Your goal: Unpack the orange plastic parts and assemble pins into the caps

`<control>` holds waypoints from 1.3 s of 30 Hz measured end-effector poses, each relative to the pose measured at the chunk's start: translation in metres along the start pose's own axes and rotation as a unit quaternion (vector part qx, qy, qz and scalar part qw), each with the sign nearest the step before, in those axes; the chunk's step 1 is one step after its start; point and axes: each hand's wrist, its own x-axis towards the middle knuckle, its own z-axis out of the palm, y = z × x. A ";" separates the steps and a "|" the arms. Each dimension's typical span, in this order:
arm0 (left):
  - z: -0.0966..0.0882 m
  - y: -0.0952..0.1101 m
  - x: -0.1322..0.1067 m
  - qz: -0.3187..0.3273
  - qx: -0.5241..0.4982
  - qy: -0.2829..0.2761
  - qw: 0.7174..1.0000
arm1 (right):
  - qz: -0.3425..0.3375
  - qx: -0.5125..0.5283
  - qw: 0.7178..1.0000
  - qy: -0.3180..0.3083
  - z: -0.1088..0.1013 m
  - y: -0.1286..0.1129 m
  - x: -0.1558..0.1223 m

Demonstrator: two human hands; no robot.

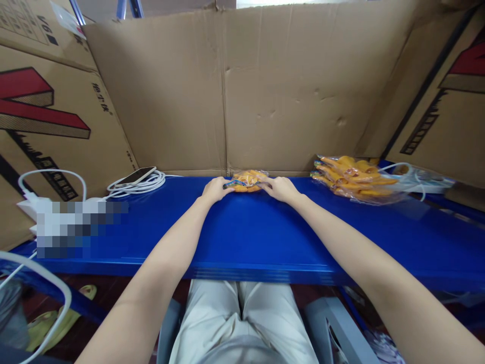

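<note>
Packet point(246, 180) of orange pieces in clear wrap lies at the far edge of the blue table point(250, 237), close to the cardboard wall point(242, 91) and roughly midway along it. Both arms stretch forward, almost straight, and converge on it. The left hand point(215, 189) is palm down with its fingers curled onto the packet's left end, gripping it. The right hand point(279, 188) is also palm down, its fingers laid over the right end and closed on it; the thumbs are hidden. Both wrists sit low on the table. A pile point(354, 179) of like orange packets lies well to the right. To the left, a phone point(136, 175) rests on a coiled white cable point(138, 185).
</note>
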 end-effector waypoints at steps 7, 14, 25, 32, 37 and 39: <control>-0.004 0.009 0.001 -0.144 -0.168 0.004 0.975 | 0.048 0.330 0.943 -0.003 0.008 0.002 0.008; 0.004 0.024 0.010 -0.145 -0.402 0.092 0.899 | 0.144 0.525 0.834 0.092 0.021 0.004 0.023; 0.002 0.019 0.014 -0.056 -0.379 0.160 0.910 | 0.161 0.564 0.799 0.136 0.012 -0.001 0.024; 0.011 0.018 0.008 -0.163 -0.374 0.022 0.913 | 0.115 0.573 0.800 0.134 0.014 -0.003 0.022; 0.012 0.022 0.006 -0.176 -0.387 -0.003 0.905 | 0.189 0.608 0.771 0.032 0.008 -0.004 0.017; 0.011 0.022 0.008 -0.162 -0.401 0.009 0.902 | 0.206 0.625 0.753 0.007 0.007 -0.003 0.017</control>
